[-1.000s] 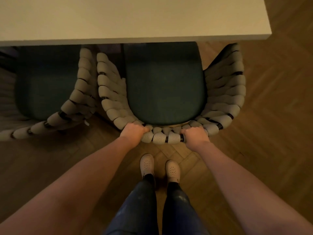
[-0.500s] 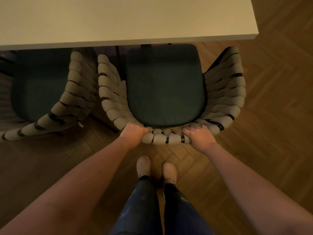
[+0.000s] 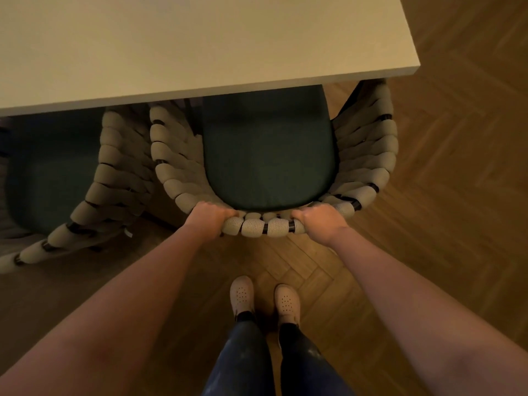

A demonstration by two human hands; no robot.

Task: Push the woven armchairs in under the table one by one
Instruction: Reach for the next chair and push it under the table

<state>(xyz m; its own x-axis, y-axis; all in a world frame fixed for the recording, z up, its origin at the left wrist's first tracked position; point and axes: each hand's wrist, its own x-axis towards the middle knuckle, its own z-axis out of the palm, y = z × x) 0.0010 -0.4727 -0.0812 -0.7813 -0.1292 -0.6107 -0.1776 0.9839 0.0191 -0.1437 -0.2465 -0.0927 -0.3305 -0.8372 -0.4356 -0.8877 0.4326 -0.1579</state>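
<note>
A woven armchair of pale thick bands with a dark green seat cushion stands in front of me, its front part under the white table. My left hand grips the left of its curved top rail. My right hand grips the rail to the right. A second woven armchair stands to the left, touching or nearly touching the first, its seat partly under the table.
Herringbone wooden floor spreads to the right, past the table's right corner. My feet in pale clogs stand just behind the chair. The left chair's back rail juts out toward the lower left.
The armchair in my hands has slid further under the table, so more of the cushion is covered. My feet and view have moved forward with it; both hands keep their hold.
</note>
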